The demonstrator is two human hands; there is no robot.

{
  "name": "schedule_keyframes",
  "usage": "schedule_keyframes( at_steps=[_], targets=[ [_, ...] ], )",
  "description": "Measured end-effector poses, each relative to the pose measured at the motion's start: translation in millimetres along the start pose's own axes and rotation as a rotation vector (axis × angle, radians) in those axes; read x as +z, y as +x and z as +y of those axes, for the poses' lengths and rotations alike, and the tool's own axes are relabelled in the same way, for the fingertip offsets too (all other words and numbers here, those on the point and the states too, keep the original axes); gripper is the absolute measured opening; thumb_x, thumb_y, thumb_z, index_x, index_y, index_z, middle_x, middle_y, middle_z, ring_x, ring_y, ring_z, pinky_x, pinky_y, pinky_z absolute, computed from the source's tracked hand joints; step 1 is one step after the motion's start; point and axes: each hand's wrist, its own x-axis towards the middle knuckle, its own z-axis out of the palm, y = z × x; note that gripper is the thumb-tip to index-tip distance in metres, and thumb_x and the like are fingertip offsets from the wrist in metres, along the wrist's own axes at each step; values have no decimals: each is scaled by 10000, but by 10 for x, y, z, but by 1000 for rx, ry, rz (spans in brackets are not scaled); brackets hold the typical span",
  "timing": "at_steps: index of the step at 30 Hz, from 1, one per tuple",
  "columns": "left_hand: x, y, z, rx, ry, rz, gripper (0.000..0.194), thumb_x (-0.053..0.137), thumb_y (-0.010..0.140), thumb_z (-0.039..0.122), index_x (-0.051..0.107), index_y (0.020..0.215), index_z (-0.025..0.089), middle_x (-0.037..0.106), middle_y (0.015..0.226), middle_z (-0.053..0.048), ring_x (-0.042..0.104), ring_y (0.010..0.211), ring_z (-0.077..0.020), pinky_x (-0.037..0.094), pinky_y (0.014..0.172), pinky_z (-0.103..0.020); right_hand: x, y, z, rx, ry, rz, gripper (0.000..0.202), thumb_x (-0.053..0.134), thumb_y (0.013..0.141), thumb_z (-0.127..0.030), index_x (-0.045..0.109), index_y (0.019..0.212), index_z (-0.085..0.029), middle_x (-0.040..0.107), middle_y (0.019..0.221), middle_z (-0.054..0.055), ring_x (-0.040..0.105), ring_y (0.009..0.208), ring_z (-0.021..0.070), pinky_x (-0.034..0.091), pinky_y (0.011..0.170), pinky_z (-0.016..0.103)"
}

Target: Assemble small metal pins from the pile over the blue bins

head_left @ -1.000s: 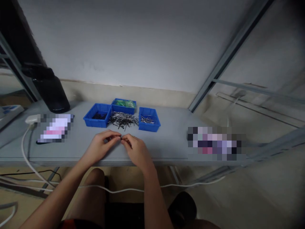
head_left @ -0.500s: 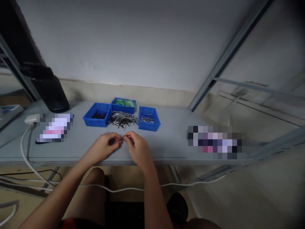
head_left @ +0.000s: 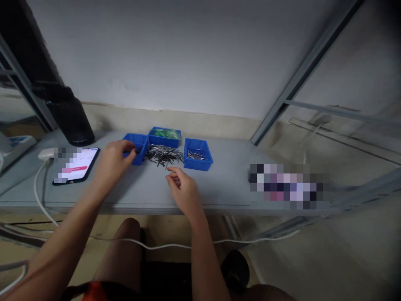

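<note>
My left hand (head_left: 114, 161) reaches over the left blue bin (head_left: 143, 155), covering much of it; thumb and forefinger are apart above dark, thin metal pieces inside. My right hand (head_left: 186, 190) is low over the table's front half, thumb and forefinger slightly apart with nothing visible between them. Just beyond its fingertips lies a loose pile of thin, nail-like metal pieces (head_left: 164, 154), some silvery, some dark. Silvery thin pieces lie in the right blue bin (head_left: 199, 164). The back blue bin (head_left: 164, 141) contains green and clear plastic-looking material.
A lit phone (head_left: 83, 167) with a white charger (head_left: 46, 153) lies left, beside a black bottle (head_left: 72, 119). A blurred-out object (head_left: 285, 186) sits at the right of the grey table (head_left: 228, 184). A white cable (head_left: 150, 247) hangs below the front edge.
My left hand has moved away from my right, forward and left to the left bin, and its fingers have parted. My right hand's fingertips have also separated; a small dark piece between the hands no longer shows.
</note>
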Motion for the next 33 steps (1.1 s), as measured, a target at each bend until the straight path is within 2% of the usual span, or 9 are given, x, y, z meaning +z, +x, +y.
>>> schedule_keyframes(
  at_steps=[3, 5, 8, 12, 15, 19, 27, 31, 33],
  targets=[
    [-16, 207, -128, 34, 131, -67, 262, 515, 831, 275, 677, 987, 141, 669, 930, -127, 590, 956, -300, 446, 873, -409, 2, -1, -14, 2, -15, -2, 224, 503, 859, -225, 626, 1045, -216, 699, 849, 36, 643, 760, 169, 502, 717, 298],
    [27, 233, -129, 118, 172, -98, 322, 483, 858, 272, 656, 1068, 98, 652, 1006, -156, 572, 997, -304, 435, 896, -415, 1, 1, -25, 7, -18, 1, 218, 499, 859, -219, 629, 1035, -214, 701, 856, 41, 646, 761, 168, 503, 714, 297],
    [144, 107, 20, 221, 156, -117, 318, 432, 882, 244, 657, 1058, 105, 639, 1011, -152, 580, 969, -283, 449, 874, -394, -2, 8, -31, 2, -20, -1, 217, 498, 861, -210, 632, 1030, -200, 702, 866, 52, 651, 774, 170, 505, 717, 295],
    [329, -128, 310, 374, 148, -346, 260, 420, 889, 223, 656, 963, 142, 634, 920, -114, 601, 916, -251, 472, 804, -337, -1, 16, -13, -12, -44, -19, 218, 498, 867, -218, 635, 1035, -195, 704, 868, 58, 652, 787, 178, 505, 715, 295],
    [452, -169, 401, 301, 265, -411, 246, 416, 883, 192, 641, 940, 109, 631, 910, -134, 613, 864, -248, 479, 760, -331, 5, 17, 8, -17, -51, -18, 217, 495, 872, -220, 636, 1035, -196, 705, 880, 62, 653, 798, 178, 505, 711, 290],
    [557, -88, 366, 239, 347, -452, 281, 377, 893, 140, 648, 938, 81, 648, 938, -161, 621, 906, -263, 477, 794, -345, 20, 21, 29, -15, -47, -27, 213, 490, 876, -208, 636, 1029, -184, 705, 900, 70, 654, 818, 176, 508, 720, 284],
    [537, 41, 455, 80, 275, -507, 309, 400, 872, 184, 695, 876, 94, 697, 908, -185, 664, 874, -290, 497, 762, -355, 14, 17, 17, -27, -83, -31, 190, 503, 869, -192, 647, 992, -204, 703, 872, 54, 656, 794, 169, 510, 732, 281],
    [560, 44, 485, 40, 276, -484, 317, 432, 871, 270, 696, 909, 99, 691, 958, -200, 657, 913, -315, 503, 766, -380, 8, 9, 5, -38, -85, -24, 193, 499, 870, -191, 645, 996, -190, 702, 867, 62, 654, 788, 173, 508, 717, 281],
    [598, 54, 476, 22, 281, -474, 292, 444, 860, 253, 690, 914, 106, 691, 959, -194, 658, 909, -316, 506, 755, -380, 14, 8, 10, -42, -83, -21, 193, 494, 872, -193, 644, 993, -190, 702, 866, 61, 652, 786, 172, 507, 711, 280]
  ],
)
